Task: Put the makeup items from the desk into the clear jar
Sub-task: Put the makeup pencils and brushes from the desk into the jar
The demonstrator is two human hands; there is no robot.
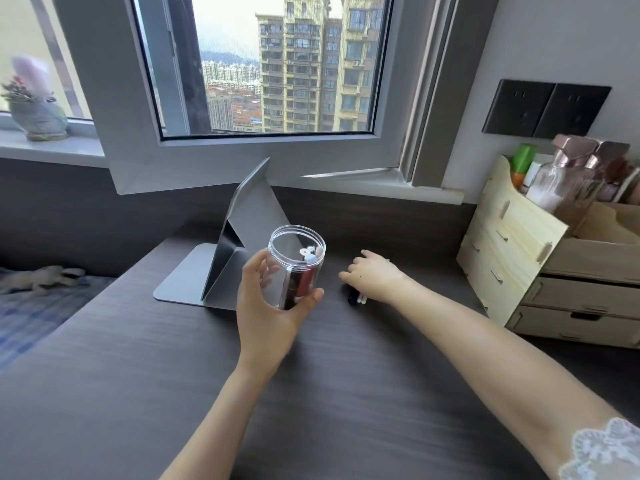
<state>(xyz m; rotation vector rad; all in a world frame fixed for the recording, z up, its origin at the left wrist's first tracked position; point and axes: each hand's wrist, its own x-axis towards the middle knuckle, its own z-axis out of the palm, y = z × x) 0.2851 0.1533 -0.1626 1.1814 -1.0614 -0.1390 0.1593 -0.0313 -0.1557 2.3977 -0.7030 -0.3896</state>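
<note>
My left hand (268,303) grips the clear jar (296,265) from its left side, thumb across the front, holding it upright over the dark desk (173,375). The jar has no lid and holds several makeup items, among them a red tube and white-capped pieces. To the right, my right hand (375,277) lies palm down on the desk with its fingers curled over a small bunch of makeup items (356,299); a black end and two white tips stick out below the hand. The rest of that bunch is hidden under the hand.
A grey folding stand (221,268) sits just behind and left of the jar. A wooden drawer organiser (519,254) with bottles fills the right side. An open window sash (242,161) overhangs the back of the desk. A bed lies to the left.
</note>
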